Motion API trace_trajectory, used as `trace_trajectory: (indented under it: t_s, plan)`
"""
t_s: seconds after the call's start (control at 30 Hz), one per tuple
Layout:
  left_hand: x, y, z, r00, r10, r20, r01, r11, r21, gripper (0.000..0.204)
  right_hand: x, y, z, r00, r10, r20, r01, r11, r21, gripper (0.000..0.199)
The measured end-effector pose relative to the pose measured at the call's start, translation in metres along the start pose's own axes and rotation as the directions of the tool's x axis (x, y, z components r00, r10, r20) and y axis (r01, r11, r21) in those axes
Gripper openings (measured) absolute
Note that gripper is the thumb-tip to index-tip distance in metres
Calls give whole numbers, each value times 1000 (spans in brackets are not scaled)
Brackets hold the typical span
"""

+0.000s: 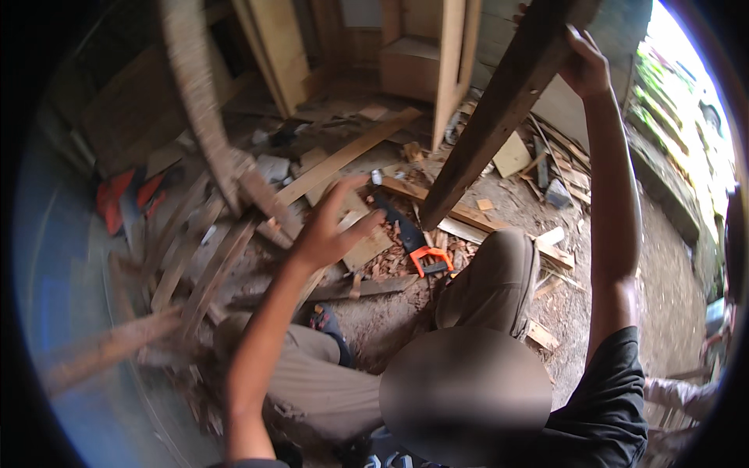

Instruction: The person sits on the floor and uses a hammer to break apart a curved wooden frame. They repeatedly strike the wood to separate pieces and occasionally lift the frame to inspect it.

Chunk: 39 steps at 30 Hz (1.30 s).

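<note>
My right hand (587, 69) is raised at the upper right, its fingers closed on the edge of a thick, dark wooden beam (511, 86). The beam slants from the top edge down toward the middle, its lower end near my bent knee. My left hand (331, 232) is held out over the debris with thumb and fingers spread, holding nothing. A hand saw (404, 230) with a dark blade and an orange and black handle lies on wood chips, right of my left hand and below the beam's low end.
Planks (351, 154) and broken wood litter the ground. A rough post (195, 93) leans at the left, beside piled timbers (214, 273). Red-orange pieces (117, 201) lie farther left. Wooden framing (449, 70) stands at the back. A low ledge (663, 183) runs along the right.
</note>
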State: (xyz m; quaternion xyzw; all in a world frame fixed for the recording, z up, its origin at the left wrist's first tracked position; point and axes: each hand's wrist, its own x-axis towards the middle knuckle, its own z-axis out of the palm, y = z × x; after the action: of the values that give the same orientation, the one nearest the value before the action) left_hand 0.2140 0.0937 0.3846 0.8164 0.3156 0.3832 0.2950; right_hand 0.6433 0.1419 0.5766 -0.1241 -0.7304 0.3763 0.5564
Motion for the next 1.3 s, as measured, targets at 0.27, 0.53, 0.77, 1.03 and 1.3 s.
trace_trajectory:
  t_s: [0.27, 0.53, 0.77, 1.03, 1.3]
  plan:
    - [9, 74, 7, 993, 69, 92, -11, 854, -520, 82, 29, 44, 56, 966, -204, 157, 49, 744, 666, 80]
    - [-109, 23, -32, 948, -160, -277, 47, 926, -374, 64, -42, 142, 238, 947, 315, -56, -206, 736, 645, 55]
    - [-194, -15, -89, 808, -290, -512, 62, 908, -415, 77, -188, 387, 369, 353, 744, -568, -893, 87, -441, 88]
    - [-217, 2, -80, 707, -341, -620, 73, 907, -416, 108, -309, 518, 436, 22, 988, -154, -986, -4, -165, 51]
    - [-238, 1, -84, 600, -337, -725, 67, 925, -375, 111, -248, 410, 427, -93, 993, 77, -494, -113, 862, 16]
